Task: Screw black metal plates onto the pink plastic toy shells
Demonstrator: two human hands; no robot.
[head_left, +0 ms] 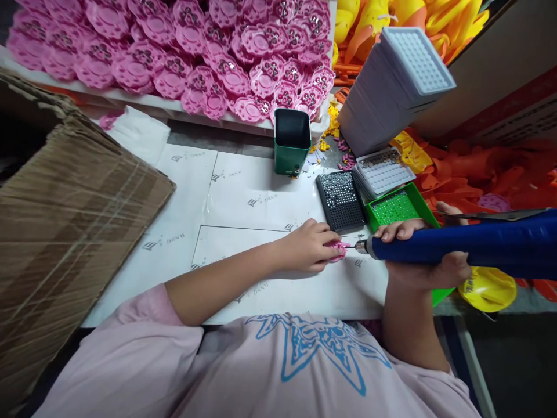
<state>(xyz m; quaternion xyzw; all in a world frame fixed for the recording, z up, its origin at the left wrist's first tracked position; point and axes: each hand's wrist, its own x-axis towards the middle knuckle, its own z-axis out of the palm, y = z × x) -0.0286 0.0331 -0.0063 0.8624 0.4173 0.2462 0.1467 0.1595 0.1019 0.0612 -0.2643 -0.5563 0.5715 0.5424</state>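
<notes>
My left hand [310,245] grips a small pink plastic part [336,252] against the white work surface, its fingers curled over it and hiding much of it. Around the body of a blue electric screwdriver [435,244] my right hand [429,264] is wrapped. The tool lies nearly level, and the thin bit at its silver nose reaches the pink part. Just beyond my hands are a black perforated tray [342,200] of small metal screws and a green tray [429,210] with small pieces in it.
Pink plastic parts [261,40] are heaped in a white bin at the back. A green container [292,157] stands mid-table. Tall stacked white trays [369,96] rise at right, near orange and yellow parts [461,180]. A cardboard box [82,220] borders the left.
</notes>
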